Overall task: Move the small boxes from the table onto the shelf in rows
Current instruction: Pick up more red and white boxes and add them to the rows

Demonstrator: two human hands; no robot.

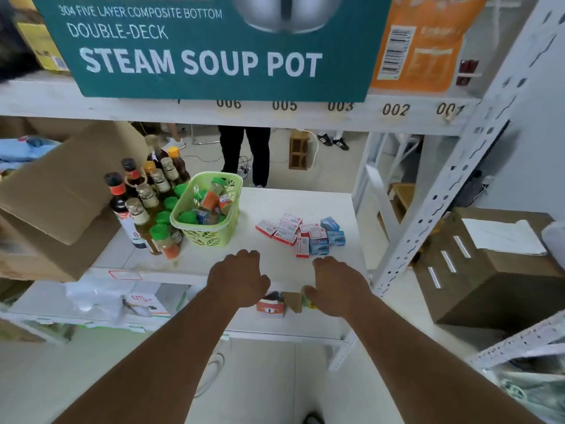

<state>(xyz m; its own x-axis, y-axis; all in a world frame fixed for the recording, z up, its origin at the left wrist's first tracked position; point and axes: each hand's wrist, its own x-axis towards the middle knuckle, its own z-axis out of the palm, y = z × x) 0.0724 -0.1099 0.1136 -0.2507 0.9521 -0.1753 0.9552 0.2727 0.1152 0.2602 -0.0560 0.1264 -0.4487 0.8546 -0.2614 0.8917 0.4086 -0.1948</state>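
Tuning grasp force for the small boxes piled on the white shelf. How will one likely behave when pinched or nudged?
The small boxes look like thin printed cartons, so probably light and rigid enough to pinch, though hard squeezing may dent them. Flat faces suggest they slide, not roll. They lie in a loose overlapping heap on the smooth shelf board, so nudging one likely shifts its neighbours.

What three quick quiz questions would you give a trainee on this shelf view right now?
1. True or false: the small boxes lie in a loose pile on the white shelf.
2. What stands left of the pile: A) green basket B) kettle C) toolbox?
3. Which hand is nearer the pile, the left hand or the right hand?

Key: 1 true; 2 A; 3 right. Neither hand visibly holds a box.
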